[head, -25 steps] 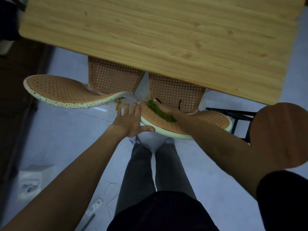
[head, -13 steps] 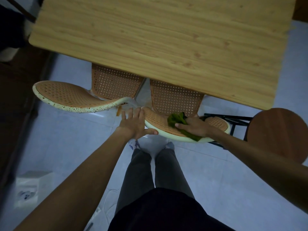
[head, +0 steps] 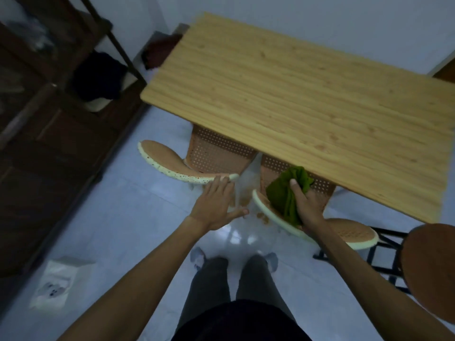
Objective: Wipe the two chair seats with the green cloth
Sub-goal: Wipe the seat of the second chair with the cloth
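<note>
We stood at the long edge of the wooden table (head: 307, 102), whose top overhung both chairs and hid most of each seat. The left chair (head: 187, 166) and the right chair (head: 344, 230) were pushed in side by side, their curved cream-rimmed backs toward us and only a narrow strip of floor between them. A dark stool (head: 428, 267) sat just beside the right chair.

Our left hand (head: 216, 203) lay flat, fingers spread and gripping nothing, its fingertips touching the rim of the left chair's back. Our right hand (head: 306, 203) was closed on the green cloth (head: 285, 193), which was bunched and draped over the right chair's back, its upper part against the perforated seat (head: 317, 185) under the table edge.

We judged the main risk to be knuckles or forearm knocking the table's underside, since the room above the seats looked tight. The bunched cloth might also skip much of the seat, or snag on the perforations. Pulling a chair out would open room, but the stool crowded the right side; the left had free floor.
</note>
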